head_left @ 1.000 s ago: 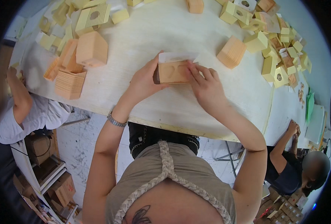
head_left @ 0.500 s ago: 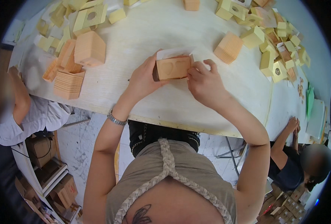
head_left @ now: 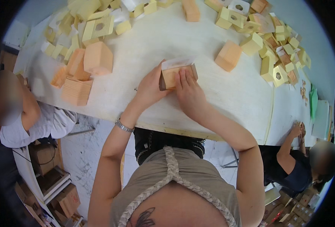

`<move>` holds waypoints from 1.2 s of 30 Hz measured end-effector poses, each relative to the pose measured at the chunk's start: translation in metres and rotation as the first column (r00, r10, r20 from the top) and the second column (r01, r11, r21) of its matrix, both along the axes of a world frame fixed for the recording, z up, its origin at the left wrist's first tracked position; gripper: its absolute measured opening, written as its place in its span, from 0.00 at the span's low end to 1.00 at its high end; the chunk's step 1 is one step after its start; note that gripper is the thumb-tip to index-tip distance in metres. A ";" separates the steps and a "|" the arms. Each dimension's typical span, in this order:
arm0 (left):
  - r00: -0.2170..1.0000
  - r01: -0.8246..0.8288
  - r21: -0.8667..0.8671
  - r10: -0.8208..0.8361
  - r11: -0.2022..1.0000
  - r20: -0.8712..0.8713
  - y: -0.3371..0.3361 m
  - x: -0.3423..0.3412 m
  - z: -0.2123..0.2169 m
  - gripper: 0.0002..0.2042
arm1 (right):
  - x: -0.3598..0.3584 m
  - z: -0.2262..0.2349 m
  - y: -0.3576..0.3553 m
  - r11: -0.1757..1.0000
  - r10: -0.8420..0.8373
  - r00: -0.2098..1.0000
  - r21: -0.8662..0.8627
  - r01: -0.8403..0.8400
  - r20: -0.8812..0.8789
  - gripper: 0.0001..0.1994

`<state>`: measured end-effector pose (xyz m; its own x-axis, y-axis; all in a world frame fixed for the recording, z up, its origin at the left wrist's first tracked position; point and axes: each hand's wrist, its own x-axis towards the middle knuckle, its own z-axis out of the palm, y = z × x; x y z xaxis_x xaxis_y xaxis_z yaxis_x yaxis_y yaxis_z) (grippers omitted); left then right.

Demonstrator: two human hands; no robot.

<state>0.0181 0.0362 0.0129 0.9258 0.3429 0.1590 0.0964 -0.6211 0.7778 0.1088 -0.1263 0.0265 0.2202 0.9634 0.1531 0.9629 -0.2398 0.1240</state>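
Observation:
A small open cardboard box point(head_left: 194, 72), with a pale flap raised at its far side, is held above the table in front of me. Around its left side and underneath wraps my left hand point(head_left: 150, 90), closed on it. Inside sits a tan insert point(head_left: 170, 78), which showed moulded hollows a moment earlier. My right hand point(head_left: 192, 94) reaches in from the near right, its fingers stretched out and lying flat on that insert. Those fingers cover much of the insert, and it holds nothing that I can see.
Orange wood-grain boxes stand at the left point(head_left: 98, 58), the right point(head_left: 228, 56) and the far middle point(head_left: 191, 10) of the white table point(head_left: 144, 45). Yellow box pieces point(head_left: 98, 28) pile up far left, and more yellow boxes point(head_left: 251, 43) far right. One person sits at each side.
My right hand has left the box's right edge, and its fingers now lie flat on the insert inside. My left hand still grips the box.

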 end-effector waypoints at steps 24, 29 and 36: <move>0.975 0.209 0.229 -0.220 0.951 0.020 0.039 0.001 0.044 0.32 | 0.034 -0.002 -0.014 0.935 0.253 0.920 0.319 -0.154 -0.298 0.10; 0.794 -0.353 0.894 0.594 0.275 0.131 0.148 0.008 0.084 0.20 | 0.127 0.095 -0.044 0.594 -0.475 0.873 0.691 0.411 -0.111 0.18; 0.763 -0.553 0.763 0.570 0.334 0.304 0.163 0.028 0.105 0.15 | 0.135 0.047 -0.070 0.453 -0.608 0.376 0.084 0.888 -0.700 0.20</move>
